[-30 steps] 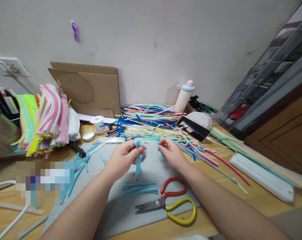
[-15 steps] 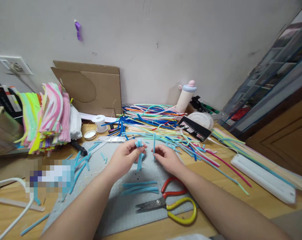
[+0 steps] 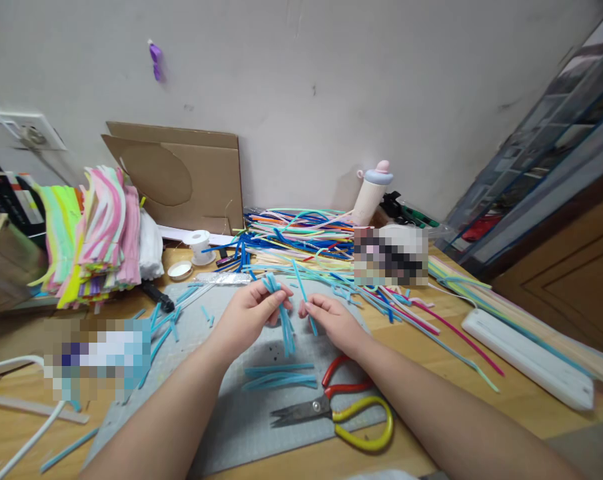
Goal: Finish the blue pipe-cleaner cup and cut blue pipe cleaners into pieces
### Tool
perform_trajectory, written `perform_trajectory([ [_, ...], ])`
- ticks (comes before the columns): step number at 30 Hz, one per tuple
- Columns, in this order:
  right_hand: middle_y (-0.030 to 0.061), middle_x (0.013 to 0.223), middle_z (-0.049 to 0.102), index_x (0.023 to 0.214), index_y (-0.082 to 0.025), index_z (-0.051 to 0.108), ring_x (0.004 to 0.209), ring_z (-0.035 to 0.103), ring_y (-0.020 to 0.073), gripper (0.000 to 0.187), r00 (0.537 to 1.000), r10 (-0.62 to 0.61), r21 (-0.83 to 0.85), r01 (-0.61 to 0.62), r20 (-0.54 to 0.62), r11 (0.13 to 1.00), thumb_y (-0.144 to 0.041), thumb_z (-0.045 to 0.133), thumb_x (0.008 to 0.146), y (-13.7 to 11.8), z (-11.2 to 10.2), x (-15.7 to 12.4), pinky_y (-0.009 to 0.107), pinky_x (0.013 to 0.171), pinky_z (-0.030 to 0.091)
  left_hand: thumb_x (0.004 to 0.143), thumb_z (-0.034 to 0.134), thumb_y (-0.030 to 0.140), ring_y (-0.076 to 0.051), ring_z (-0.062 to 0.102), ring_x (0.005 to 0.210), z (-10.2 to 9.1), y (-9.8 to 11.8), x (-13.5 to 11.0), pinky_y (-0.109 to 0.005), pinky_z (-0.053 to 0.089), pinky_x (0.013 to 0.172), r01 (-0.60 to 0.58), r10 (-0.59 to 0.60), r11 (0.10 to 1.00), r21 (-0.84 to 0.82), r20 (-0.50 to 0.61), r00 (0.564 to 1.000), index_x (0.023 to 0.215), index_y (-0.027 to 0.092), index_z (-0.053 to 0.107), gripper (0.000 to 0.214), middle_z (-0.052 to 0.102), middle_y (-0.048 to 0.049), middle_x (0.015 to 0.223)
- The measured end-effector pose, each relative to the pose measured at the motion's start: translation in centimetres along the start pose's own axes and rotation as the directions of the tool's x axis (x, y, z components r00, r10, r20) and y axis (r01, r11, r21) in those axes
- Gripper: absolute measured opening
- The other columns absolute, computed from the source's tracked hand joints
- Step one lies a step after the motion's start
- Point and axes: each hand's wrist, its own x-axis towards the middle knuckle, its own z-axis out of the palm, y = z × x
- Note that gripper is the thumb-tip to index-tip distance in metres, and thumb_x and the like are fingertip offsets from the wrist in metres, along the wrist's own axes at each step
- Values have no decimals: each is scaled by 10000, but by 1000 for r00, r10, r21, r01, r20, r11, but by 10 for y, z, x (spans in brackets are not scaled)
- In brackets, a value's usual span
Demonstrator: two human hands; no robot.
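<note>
My left hand point(image 3: 248, 313) is closed round a small bundle of short light-blue pipe cleaner pieces point(image 3: 282, 313), held upright above the grey mat point(image 3: 231, 413). My right hand point(image 3: 331, 320) pinches a single light-blue pipe cleaner piece point(image 3: 304, 297), slanted and close beside the bundle. A few more cut light-blue pieces point(image 3: 280, 377) lie flat on the mat just below my hands. Scissors with a red and a yellow handle point(image 3: 338, 403) rest on the mat near my right forearm.
A heap of long coloured pipe cleaners point(image 3: 301, 237) lies behind the hands. A stack of pink, green and yellow ones point(image 3: 88, 230) stands at left. Cardboard point(image 3: 181, 177) leans on the wall. A pink bottle point(image 3: 372, 193), a thread spool point(image 3: 200, 247) and a white power strip point(image 3: 526, 357) are nearby.
My right hand has drawn a single blue piece from the heap and moved it left, close to the bundle. The bundle in my left hand has tilted slightly.
</note>
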Motion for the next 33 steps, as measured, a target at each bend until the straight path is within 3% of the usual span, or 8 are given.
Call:
perform_trajectory([
  [3, 19, 822, 610, 817, -183, 581, 794, 556, 153, 237, 999, -12, 125, 7, 39, 992, -412, 519, 814, -6, 9, -4, 302, 778, 430, 764, 612, 386, -58, 422, 446, 5, -1, -1, -211, 343, 458, 8, -6, 999, -47, 26, 1000, 811, 138, 619, 253, 599, 13, 612],
  [11, -2, 674, 617, 858, -180, 576, 562, 543, 113, 209, 965, 170, 319, -228, 198, 920, -377, 572, 786, -8, 25, -16, 244, 577, 437, 740, 626, 422, -56, 420, 427, 14, -7, 1, -214, 348, 438, 24, -28, 995, -97, -35, 999, 783, 133, 599, 293, 597, 10, 614],
  [17, 31, 742, 646, 967, -177, 565, 659, 638, 155, 304, 910, 194, 428, -350, 366, 833, -428, 578, 796, -14, 24, -22, 315, 698, 491, 732, 633, 408, -56, 435, 431, 13, -7, 2, -207, 358, 425, 19, -26, 997, -79, -88, 996, 760, 138, 593, 274, 599, 13, 646],
  [20, 0, 723, 609, 949, -182, 546, 599, 597, 119, 332, 917, 141, 368, -286, 373, 885, -424, 655, 749, -14, 25, -24, 270, 635, 481, 745, 621, 410, -63, 448, 431, 15, -6, 0, -212, 374, 421, 28, -33, 998, -63, -80, 996, 778, 136, 591, 277, 592, 7, 657],
  [23, -21, 653, 562, 879, -182, 542, 532, 541, 107, 293, 942, 96, 300, -197, 321, 933, -454, 599, 788, -11, 24, -22, 269, 586, 473, 774, 590, 384, -69, 497, 490, 17, -9, -1, -220, 415, 456, -1, -3, 999, -40, -117, 993, 984, 162, 561, 307, 598, -14, 834],
  [26, 16, 719, 613, 853, -182, 561, 677, 585, 143, 286, 978, 30, 256, -84, 205, 963, -466, 538, 834, -7, 17, -14, 309, 715, 475, 775, 589, 335, -58, 502, 552, 18, -17, 1, -209, 421, 514, -56, 59, 998, 23, -214, 975, 1118, 206, 487, 380, 546, -5, 935],
  [29, 30, 828, 646, 864, -188, 589, 816, 587, 172, 296, 993, -56, 170, 37, 107, 985, -479, 563, 817, -2, 11, -4, 340, 837, 440, 744, 624, 335, -89, 502, 567, 19, -26, 4, -230, 423, 551, -60, 81, 991, 121, -182, 980, 1012, 171, 578, 317, 528, 19, 764],
  [33, 32, 882, 653, 913, -189, 630, 881, 574, 196, 300, 986, -129, 38, 125, 102, 991, -466, 559, 821, 7, 11, -1, 344, 838, 431, 689, 691, 291, -150, 515, 696, 23, -30, 3, -270, 422, 653, -125, 157, 953, 276, -97, 983, 830, 199, 687, 169, 552, 2, 728],
])
